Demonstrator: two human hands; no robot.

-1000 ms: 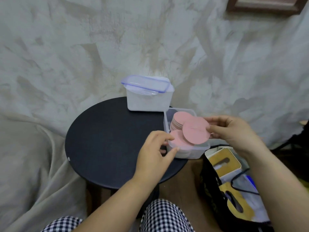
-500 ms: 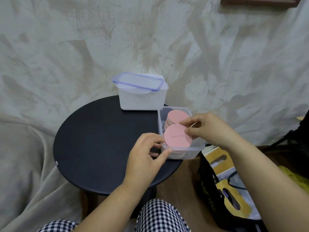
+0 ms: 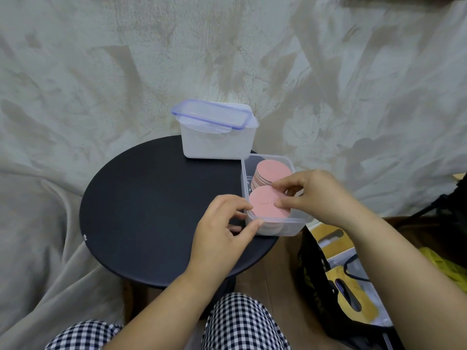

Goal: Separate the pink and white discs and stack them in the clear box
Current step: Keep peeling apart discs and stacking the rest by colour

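Though thin, round pink discs [image 3: 262,210] in clear box [image 3: 290,227]

The left and middle of the round black table [image 3: 141,210] lie bare, open for passing. At the back stands a lidded container [image 3: 217,140], just beside the clear box [image 3: 278,227] at the right edge. Over the box's opening the right hand [image 3: 318,195] pinches the top pink disc [image 3: 262,208]; the left hand [image 3: 222,231] grips its near corner. A black bag [image 3: 313,274] blocks the right.

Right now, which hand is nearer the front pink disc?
Right. Right hand pinches the front pink disc; left hand holds a corner of the clear box beside it.
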